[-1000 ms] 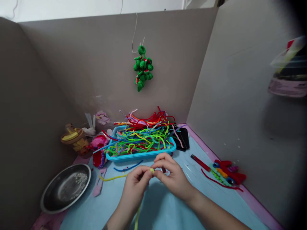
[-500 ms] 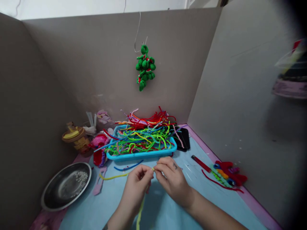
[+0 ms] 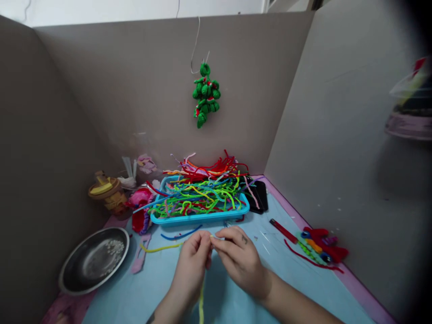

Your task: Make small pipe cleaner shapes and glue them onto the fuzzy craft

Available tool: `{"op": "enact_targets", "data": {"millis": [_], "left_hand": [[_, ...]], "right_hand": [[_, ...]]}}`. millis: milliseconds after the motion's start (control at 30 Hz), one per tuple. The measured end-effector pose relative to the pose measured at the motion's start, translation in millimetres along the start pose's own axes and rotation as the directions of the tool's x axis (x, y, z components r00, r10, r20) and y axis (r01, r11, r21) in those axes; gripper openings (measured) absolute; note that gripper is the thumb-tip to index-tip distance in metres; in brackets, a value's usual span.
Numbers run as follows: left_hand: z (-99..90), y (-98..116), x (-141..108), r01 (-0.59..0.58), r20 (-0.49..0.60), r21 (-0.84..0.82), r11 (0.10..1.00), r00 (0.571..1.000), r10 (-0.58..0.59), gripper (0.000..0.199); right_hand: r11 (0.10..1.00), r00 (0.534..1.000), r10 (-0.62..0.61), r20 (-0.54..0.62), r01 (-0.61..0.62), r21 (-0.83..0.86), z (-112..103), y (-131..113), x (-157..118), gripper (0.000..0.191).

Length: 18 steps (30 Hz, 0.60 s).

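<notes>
A yellow pipe cleaner (image 3: 201, 303) hangs down from between my two hands, its lower end running past the bottom of the view. My left hand (image 3: 192, 258) is closed, pinching it between thumb and fingers. Close against those fingertips, my right hand (image 3: 239, 258) pinches the upper end, where a small yellow bit shows. Another yellow pipe cleaner (image 3: 160, 249) lies on the table left of my left hand. Beyond my hands, a short blue pipe cleaner (image 3: 181, 236) rests in front of the blue tray (image 3: 199, 219).
Tangled colourful pipe cleaners (image 3: 205, 193) fill the tray. At left stands a metal bowl (image 3: 76, 281) holding small white pieces. A red-handled tool (image 3: 283, 231) and a colourful craft piece (image 3: 324, 245) lie at right. A green ornament (image 3: 205, 94) hangs on the grey back panel.
My fingertips have shifted slightly left and closer together around the yellow pipe cleaner. Its hanging part now falls straighter.
</notes>
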<state>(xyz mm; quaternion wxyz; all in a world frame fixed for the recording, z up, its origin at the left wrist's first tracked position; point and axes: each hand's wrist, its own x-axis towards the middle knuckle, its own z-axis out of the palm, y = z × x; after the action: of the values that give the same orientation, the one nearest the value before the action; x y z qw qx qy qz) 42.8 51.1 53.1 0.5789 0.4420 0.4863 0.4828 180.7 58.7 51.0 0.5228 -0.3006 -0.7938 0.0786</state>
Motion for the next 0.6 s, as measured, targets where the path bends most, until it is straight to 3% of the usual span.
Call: {"op": "enact_targets", "data": {"millis": [233, 400, 600], "left_hand": [[1.8, 0, -5, -0.157, -0.075, 0.283, 0.946, 0.98, 0.186, 0.029], [1.0, 4, -4, -0.174, -0.032, 0.263, 0.949, 0.982, 0.188, 0.026], [-1.2, 3, -1, -0.12, -0.055, 0.14, 0.983, 0.99, 0.129, 0.021]], "right_hand": [[0.961, 0.967, 0.256, 0.005, -0.255, 0.111, -5, -4, 9, 0.012], [0.943, 0.951, 0.301, 0.065, -0.307, 0.126, -6, -5, 12, 0.01], [0.919, 0.931, 0.36, 0.059, -0.364, 0.15, -3, -4, 11, 0.01]]}}
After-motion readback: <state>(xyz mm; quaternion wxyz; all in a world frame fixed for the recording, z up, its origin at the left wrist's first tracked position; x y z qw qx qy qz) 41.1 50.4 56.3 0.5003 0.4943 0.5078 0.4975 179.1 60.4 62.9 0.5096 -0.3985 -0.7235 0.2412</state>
